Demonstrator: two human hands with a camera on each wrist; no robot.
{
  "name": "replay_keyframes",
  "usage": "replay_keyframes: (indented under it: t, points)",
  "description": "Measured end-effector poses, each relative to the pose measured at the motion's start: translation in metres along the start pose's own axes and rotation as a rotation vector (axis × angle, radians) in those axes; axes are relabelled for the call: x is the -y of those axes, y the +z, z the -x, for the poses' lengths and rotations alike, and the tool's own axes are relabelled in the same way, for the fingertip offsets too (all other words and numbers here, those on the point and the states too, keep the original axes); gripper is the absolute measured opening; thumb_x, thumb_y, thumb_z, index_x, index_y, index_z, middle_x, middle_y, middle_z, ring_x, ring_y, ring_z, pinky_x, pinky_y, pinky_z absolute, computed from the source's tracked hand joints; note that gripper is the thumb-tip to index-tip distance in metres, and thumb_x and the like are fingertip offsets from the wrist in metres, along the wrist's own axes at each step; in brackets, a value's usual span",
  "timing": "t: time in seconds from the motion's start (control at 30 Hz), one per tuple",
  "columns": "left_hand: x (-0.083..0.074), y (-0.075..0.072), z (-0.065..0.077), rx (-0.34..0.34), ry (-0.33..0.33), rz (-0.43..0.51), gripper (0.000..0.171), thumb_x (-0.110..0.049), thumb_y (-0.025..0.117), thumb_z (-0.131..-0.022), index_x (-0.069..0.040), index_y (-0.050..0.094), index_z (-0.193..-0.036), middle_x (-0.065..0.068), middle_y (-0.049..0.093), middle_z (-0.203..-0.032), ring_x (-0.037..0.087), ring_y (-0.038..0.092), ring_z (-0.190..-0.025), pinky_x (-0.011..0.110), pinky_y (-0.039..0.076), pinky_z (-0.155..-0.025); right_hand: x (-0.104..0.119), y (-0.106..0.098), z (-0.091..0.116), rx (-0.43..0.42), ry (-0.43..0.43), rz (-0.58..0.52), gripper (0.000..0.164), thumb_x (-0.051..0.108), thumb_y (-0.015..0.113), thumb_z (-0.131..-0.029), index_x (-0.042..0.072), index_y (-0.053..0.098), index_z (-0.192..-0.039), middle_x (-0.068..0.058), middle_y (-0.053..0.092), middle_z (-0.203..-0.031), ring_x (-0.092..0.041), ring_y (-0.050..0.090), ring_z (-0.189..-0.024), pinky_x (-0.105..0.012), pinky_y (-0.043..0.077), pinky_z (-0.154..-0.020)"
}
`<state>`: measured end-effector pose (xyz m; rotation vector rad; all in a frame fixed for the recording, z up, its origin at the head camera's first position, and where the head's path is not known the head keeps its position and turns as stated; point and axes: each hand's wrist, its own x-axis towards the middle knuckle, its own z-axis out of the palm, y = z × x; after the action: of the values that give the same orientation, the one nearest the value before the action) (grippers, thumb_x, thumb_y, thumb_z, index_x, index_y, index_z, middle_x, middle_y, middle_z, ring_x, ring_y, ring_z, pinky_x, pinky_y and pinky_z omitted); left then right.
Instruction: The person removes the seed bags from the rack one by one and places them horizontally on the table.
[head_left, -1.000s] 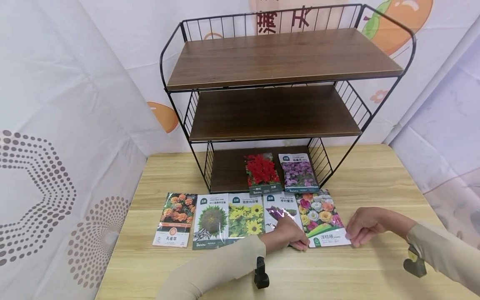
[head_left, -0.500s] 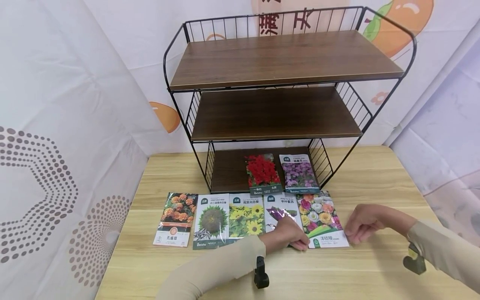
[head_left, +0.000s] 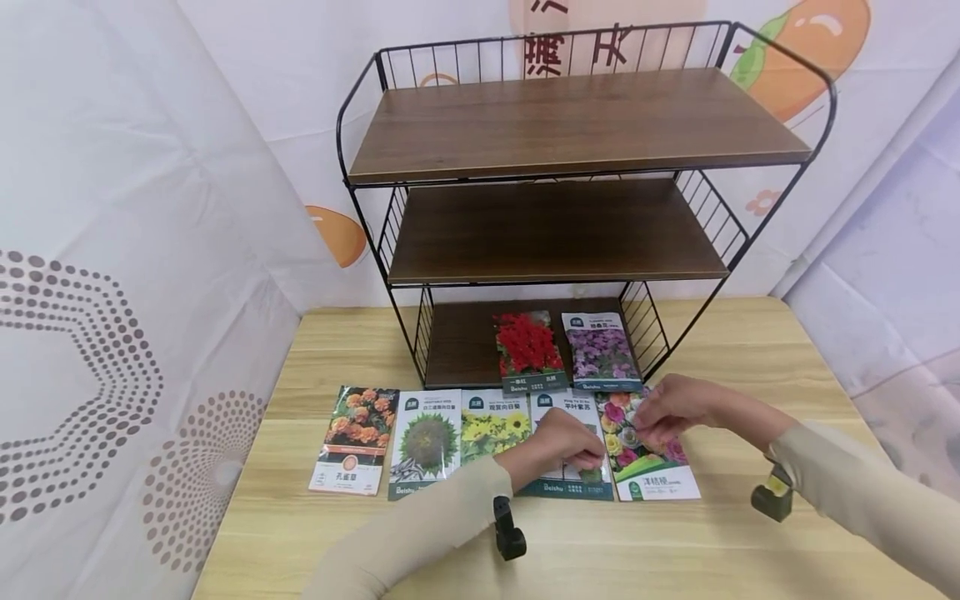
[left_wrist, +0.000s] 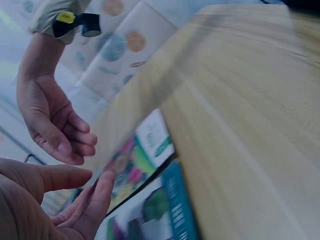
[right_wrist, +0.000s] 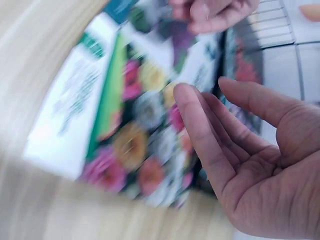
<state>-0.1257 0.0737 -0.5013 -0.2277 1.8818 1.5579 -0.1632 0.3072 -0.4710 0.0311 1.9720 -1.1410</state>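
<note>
My left hand [head_left: 561,442] hovers over a white seed packet with purple leaves [head_left: 566,488], covering its middle. In the left wrist view its thumb and fingers are apart and hold nothing. My right hand [head_left: 678,407] is above the upper right part of a seed packet with multicoloured flowers [head_left: 662,482]. The right wrist view shows its thumb and fingers spread, with nothing between them. Left of these, in the same row on the table, lie a yellow sunflower packet [head_left: 495,427], a large sunflower-head packet [head_left: 427,442] and an orange marigold packet [head_left: 356,433].
Behind the row stands a three-tier rack [head_left: 555,229] with black wire sides and brown boards. On its bottom board a red-flower packet [head_left: 528,346] and a purple-flower packet [head_left: 600,350] lean side by side. Patterned cloth [head_left: 187,167] hangs around the wooden table [head_left: 600,550].
My right hand has left the lower right corner of the multicoloured packet and moved up and left over it. My left hand has drawn slightly left and up, uncovering the purple-leaf packet's bottom band.
</note>
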Motion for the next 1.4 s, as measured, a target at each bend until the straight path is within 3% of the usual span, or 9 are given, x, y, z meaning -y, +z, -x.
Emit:
replay_keyframes:
  t: [0.27,0.5,0.6,0.67,0.7,0.77,0.87,1.17,1.4]
  points:
    - [-0.016,-0.042,-0.009,-0.036,0.032,0.086,0.021,0.004,0.075,-0.085,0.007,0.076,-0.106,0.015,0.078,-0.089,0.012,0.073,-0.068,0.028,0.067,-0.074,0.038,0.014,-0.022,-0.060,-0.080,-0.160,0.037,0.016,0.059,-0.102,-0.016,0.063,-0.122,-0.016,0.078,-0.100,-0.017,0.076,-0.084,-0.032,0.066,-0.083]
    - [-0.026,-0.084,-0.008,-0.078,0.070,0.090,0.030,0.001,0.070,-0.091,0.009,0.069,-0.120,0.016,0.075,-0.102,0.019,0.074,-0.084,0.037,0.064,-0.092,0.055,0.028,-0.038,-0.094,-0.077,-0.289,0.048,0.015,0.056,-0.102,-0.018,0.050,-0.137,-0.011,0.076,-0.110,-0.013,0.074,-0.095,-0.030,0.062,-0.092]
    - [-0.027,-0.097,-0.008,-0.107,0.074,0.073,0.030,-0.001,0.069,-0.091,0.007,0.070,-0.120,0.007,0.071,-0.093,0.013,0.065,-0.074,0.036,0.064,-0.088,0.058,0.031,-0.043,-0.084,-0.084,-0.277,0.055,0.016,0.052,-0.103,-0.019,0.041,-0.143,-0.025,0.066,-0.130,-0.027,0.068,-0.118,-0.038,0.055,-0.109]
    - [-0.026,-0.103,-0.010,-0.122,0.075,0.067,0.016,-0.002,0.069,-0.091,0.004,0.073,-0.105,0.001,0.063,-0.078,0.010,0.054,-0.065,0.034,0.059,-0.080,0.061,0.033,-0.046,-0.071,-0.095,-0.279,0.059,0.015,0.048,-0.103,-0.020,0.032,-0.147,-0.035,0.048,-0.146,-0.040,0.054,-0.135,-0.046,0.045,-0.120]
    - [-0.025,-0.106,-0.012,-0.129,0.079,0.066,0.005,-0.001,0.069,-0.090,0.002,0.072,-0.091,-0.002,0.056,-0.069,0.011,0.048,-0.061,0.032,0.054,-0.075,0.062,0.034,-0.048,-0.065,-0.098,-0.295,0.061,0.014,0.047,-0.104,-0.021,0.027,-0.149,-0.039,0.039,-0.151,-0.045,0.045,-0.142,-0.050,0.037,-0.124]
    - [-0.024,-0.111,-0.014,-0.136,0.079,0.077,0.021,0.001,0.067,-0.089,-0.006,0.061,-0.070,-0.003,0.045,-0.059,0.013,0.038,-0.059,0.034,0.043,-0.070,0.065,0.036,-0.051,-0.055,-0.094,-0.312,0.062,0.014,0.044,-0.105,-0.021,0.021,-0.150,-0.041,0.026,-0.157,-0.050,0.031,-0.148,-0.052,0.031,-0.127]
    - [-0.024,-0.116,-0.015,-0.141,0.060,0.113,0.039,0.003,0.066,-0.089,-0.013,0.046,-0.060,-0.003,0.039,-0.055,0.016,0.034,-0.060,0.036,0.039,-0.071,0.069,0.039,-0.055,-0.050,-0.076,-0.346,0.063,0.013,0.042,-0.106,-0.020,0.014,-0.152,-0.042,0.018,-0.159,-0.052,0.023,-0.150,-0.053,0.026,-0.129]
    - [-0.025,-0.124,-0.020,-0.180,-0.011,0.110,0.020,-0.001,0.068,-0.091,-0.009,0.057,-0.076,-0.004,0.041,-0.057,0.014,0.039,-0.061,0.035,0.043,-0.071,0.078,0.047,-0.066,-0.071,-0.052,-0.406,0.064,0.011,0.046,-0.102,-0.020,0.019,-0.151,-0.043,0.017,-0.156,-0.051,0.024,-0.148,-0.053,0.024,-0.130]
    - [-0.024,-0.127,-0.021,-0.183,-0.019,0.093,0.008,-0.001,0.068,-0.091,-0.002,0.064,-0.098,0.004,0.057,-0.087,0.017,0.056,-0.077,0.042,0.059,-0.093,0.085,0.052,-0.068,-0.101,-0.025,-0.422,0.064,0.012,0.048,-0.102,-0.018,0.020,-0.151,-0.034,0.027,-0.146,-0.036,0.038,-0.131,-0.051,0.027,-0.129]
